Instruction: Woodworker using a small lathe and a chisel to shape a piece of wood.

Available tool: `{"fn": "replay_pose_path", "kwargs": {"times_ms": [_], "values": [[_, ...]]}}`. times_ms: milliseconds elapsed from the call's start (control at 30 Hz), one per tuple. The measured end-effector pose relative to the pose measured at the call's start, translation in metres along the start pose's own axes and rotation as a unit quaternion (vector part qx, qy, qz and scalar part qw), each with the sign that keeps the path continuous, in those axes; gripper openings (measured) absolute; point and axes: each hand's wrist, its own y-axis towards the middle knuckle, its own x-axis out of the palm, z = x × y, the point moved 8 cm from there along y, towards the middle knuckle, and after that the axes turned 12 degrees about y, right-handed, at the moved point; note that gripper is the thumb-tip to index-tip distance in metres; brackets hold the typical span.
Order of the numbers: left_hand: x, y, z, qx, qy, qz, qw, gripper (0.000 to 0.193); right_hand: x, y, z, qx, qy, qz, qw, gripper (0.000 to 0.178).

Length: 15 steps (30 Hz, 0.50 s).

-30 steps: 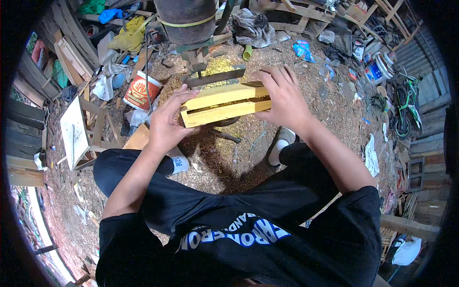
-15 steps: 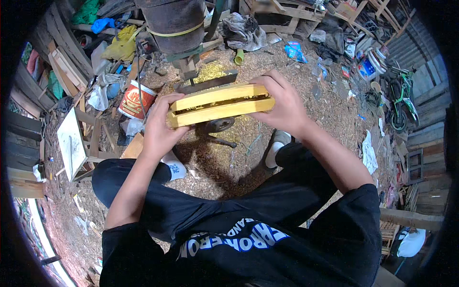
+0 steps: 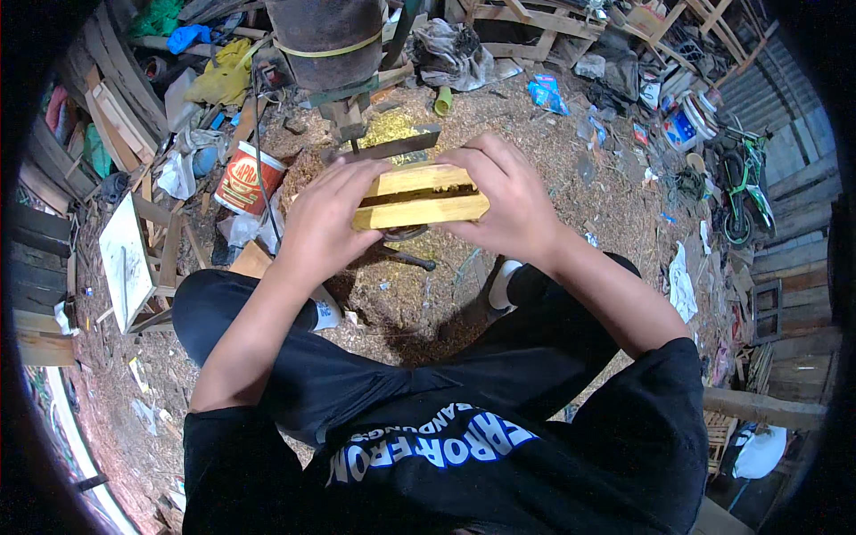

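Both hands grip a yellow wooden piece [image 3: 419,212] with a long dark slot between its two bars. My left hand [image 3: 325,214] wraps its left end, fingers over the far side and thumb toward me. Around the right end, my right hand [image 3: 513,192] is closed in the same way. Just beyond the wood stands a machine with a dark cylindrical body [image 3: 325,40] and a narrow spindle. A flat metal bar [image 3: 397,143] lies beneath the spindle, with yellow sawdust [image 3: 392,125] behind it. The wood partly hides a round handwheel and a crank handle [image 3: 410,259] below.
A red and white bucket [image 3: 248,181] stands at the left, near a white-topped wooden frame [image 3: 127,263]. Wood chips cover the ground between my legs. At the right are a small green bicycle-like thing [image 3: 740,192] and a white bucket [image 3: 685,125]. Scrap wood lies along the back.
My hands have come closer together and cover more of the wood's ends. The left hand has shifted right and its fingers now reach over the far edge. The wood is more level.
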Motion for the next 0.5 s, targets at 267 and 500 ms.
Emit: {"fn": "replay_pose_path", "kwargs": {"times_ms": [267, 500], "values": [[0.024, -0.015, -0.032, -0.087, -0.048, -0.003, 0.995, 0.065, -0.009, -0.011, 0.052, 0.076, 0.017, -0.001, 0.997, 0.075], [0.04, -0.06, -0.057, -0.12, 0.01, -0.02, 0.993, 0.07, 0.002, -0.069, 0.108, 0.16, 0.006, -0.061, 0.985, 0.042]]}}
